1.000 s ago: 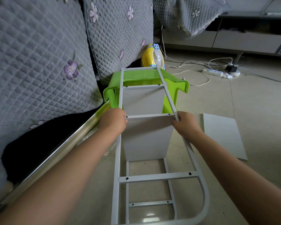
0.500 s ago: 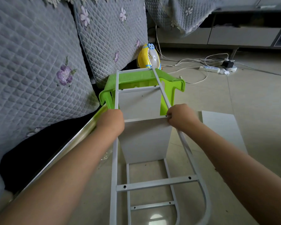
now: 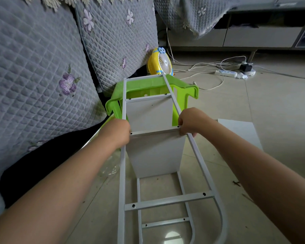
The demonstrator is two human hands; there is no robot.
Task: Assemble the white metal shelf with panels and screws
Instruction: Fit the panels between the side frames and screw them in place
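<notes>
- Two quilted grey cushions [image 3: 42,67] with purple flowers fill the left side, leaning over the pale tiled floor [image 3: 271,106].
- Along the far wall runs a low cabinet [image 3: 253,39], with a grey quilted cover [image 3: 192,13] draped over something beside it.
- Lying lengthwise away from the camera is the white metal frame [image 3: 122,173], ladder-like, with cross rungs drilled with screw holes; its far end rests on a green plastic stool [image 3: 185,85], its near end has a rounded corner.
- A second, lower side frame [image 3: 165,222] shows through the rungs near the bottom.
- One white panel [image 3: 155,155] stands on edge between the two frames, its top edge against the middle rung [image 3: 153,132]; another panel [image 3: 148,111] stands further along, below the next rung.
- A loose white panel [image 3: 239,131] lies flat on the floor to the right, well apart from the frame.
- Left hand [image 3: 116,132]: grip closed around the left rail at the end of the middle rung.
- Right hand [image 3: 190,122]: grip clamped on the right rail where that rung meets it, fingers [image 3: 185,132] curled over the rail; whether they also pinch the panel's corner I cannot tell.
- Behind the stool stands a small yellow fan [image 3: 160,63]; white cables and a power strip [image 3: 225,73] trail across the floor.
</notes>
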